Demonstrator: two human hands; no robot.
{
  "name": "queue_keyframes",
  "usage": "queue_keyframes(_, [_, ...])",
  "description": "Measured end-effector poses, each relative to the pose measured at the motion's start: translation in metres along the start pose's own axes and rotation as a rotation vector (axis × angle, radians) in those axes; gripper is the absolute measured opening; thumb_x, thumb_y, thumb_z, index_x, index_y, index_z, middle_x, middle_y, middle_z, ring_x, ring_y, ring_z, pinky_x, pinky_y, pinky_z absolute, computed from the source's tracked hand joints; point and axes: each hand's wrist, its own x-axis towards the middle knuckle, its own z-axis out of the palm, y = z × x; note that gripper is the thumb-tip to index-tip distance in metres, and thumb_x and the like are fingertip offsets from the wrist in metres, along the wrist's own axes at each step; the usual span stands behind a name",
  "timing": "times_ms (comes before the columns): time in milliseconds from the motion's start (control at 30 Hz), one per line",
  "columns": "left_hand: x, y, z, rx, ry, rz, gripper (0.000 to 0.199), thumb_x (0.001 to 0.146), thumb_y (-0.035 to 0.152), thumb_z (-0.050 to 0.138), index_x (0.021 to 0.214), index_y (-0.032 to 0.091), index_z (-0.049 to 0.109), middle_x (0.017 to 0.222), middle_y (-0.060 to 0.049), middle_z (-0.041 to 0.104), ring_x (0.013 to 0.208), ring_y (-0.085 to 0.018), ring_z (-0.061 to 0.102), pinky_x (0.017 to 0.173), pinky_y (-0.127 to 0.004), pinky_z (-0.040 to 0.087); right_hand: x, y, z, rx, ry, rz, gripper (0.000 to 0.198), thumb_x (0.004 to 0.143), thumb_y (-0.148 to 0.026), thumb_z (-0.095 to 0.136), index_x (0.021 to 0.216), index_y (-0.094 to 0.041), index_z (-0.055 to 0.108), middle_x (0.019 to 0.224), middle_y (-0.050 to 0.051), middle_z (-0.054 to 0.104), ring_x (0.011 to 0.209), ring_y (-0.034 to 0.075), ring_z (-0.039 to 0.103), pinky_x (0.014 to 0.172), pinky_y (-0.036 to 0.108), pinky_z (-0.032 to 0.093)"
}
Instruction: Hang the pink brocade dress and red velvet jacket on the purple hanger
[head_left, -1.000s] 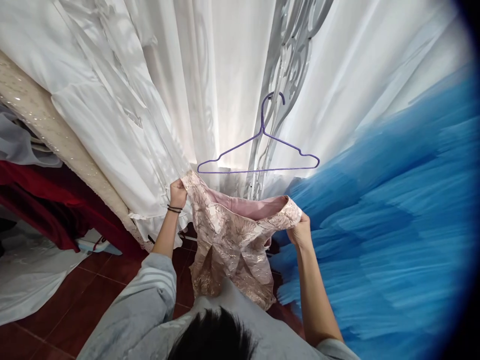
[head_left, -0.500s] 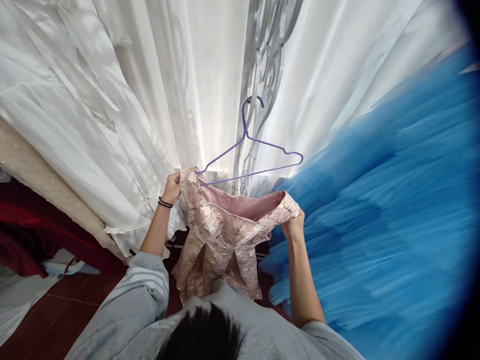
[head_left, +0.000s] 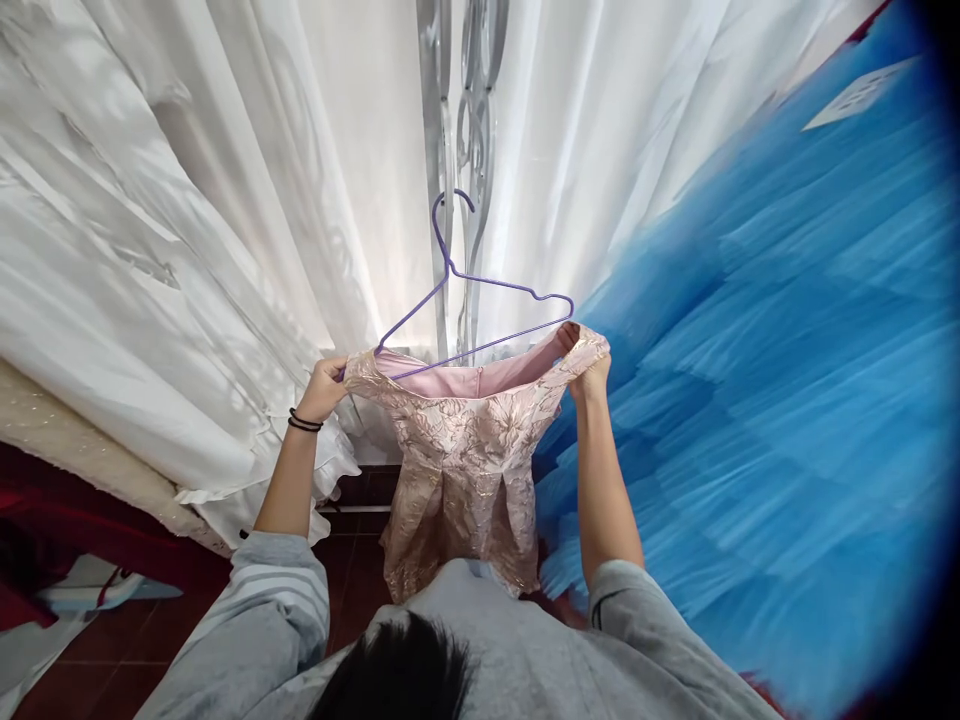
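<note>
A pink brocade dress (head_left: 472,440) with gold patterning hangs between my two hands, its pink lining showing at the open neckline. My left hand (head_left: 324,390), with dark bands at the wrist, is closed on the dress's left shoulder strap and an end of the purple hanger (head_left: 450,268). My right hand (head_left: 589,376) grips the other strap, some fingers showing inside it. The hanger's left arm runs into the left strap. Its right end sits just above the right strap, outside it. The hanger's hook lies against a silver ornamental frame (head_left: 466,130).
White curtain-like fabric (head_left: 360,180) hangs ahead and to the left. A large blue tulle gown (head_left: 750,420) fills the right side, with a white tag (head_left: 859,95) on it. Dark red cloth (head_left: 97,520) lies at lower left above the brown tiled floor (head_left: 120,630).
The dress's right strap has come up close to the hanger's right end, and the neckline is stretched more level. My view has shifted, so the hanger appears further left.
</note>
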Motion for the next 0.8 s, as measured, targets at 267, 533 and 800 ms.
queue_keyframes(267, [0.000, 0.005, 0.002, 0.046, -0.012, -0.009, 0.031, 0.053, 0.036, 0.089, 0.054, 0.015, 0.066, 0.052, 0.002, 0.056, 0.051, -0.009, 0.044, 0.050, -0.020, 0.037, 0.041, -0.005, 0.028, -0.026, -0.051, -0.070, 0.026, 0.061, -0.029, 0.083, 0.077, -0.018, 0.066, 0.079, -0.001, 0.070, 0.072, 0.010, 0.066, 0.075, 0.025, 0.059])
queue_keyframes(533, [-0.001, 0.020, -0.008, 0.107, -0.019, -0.046, 0.031, 0.058, 0.038, 0.085, 0.061, 0.014, 0.066, 0.058, 0.001, 0.058, 0.055, -0.009, 0.049, 0.052, -0.021, 0.037, 0.061, -0.049, 0.038, -0.265, -0.260, -0.069, 0.035, 0.048, -0.038, 0.086, 0.064, -0.017, 0.063, 0.057, -0.005, 0.059, 0.053, 0.008, 0.053, 0.051, 0.021, 0.049])
queue_keyframes(800, [0.005, 0.054, -0.034, 0.204, 0.123, -0.047, 0.022, 0.060, 0.030, 0.076, 0.074, 0.015, 0.069, 0.049, 0.004, 0.052, 0.045, -0.008, 0.045, 0.046, -0.020, 0.035, 0.025, -0.097, 0.062, -0.826, -0.718, -0.114, 0.037, 0.064, -0.042, 0.079, 0.051, -0.013, 0.058, 0.046, -0.002, 0.049, 0.046, 0.006, 0.042, 0.045, 0.020, 0.032])
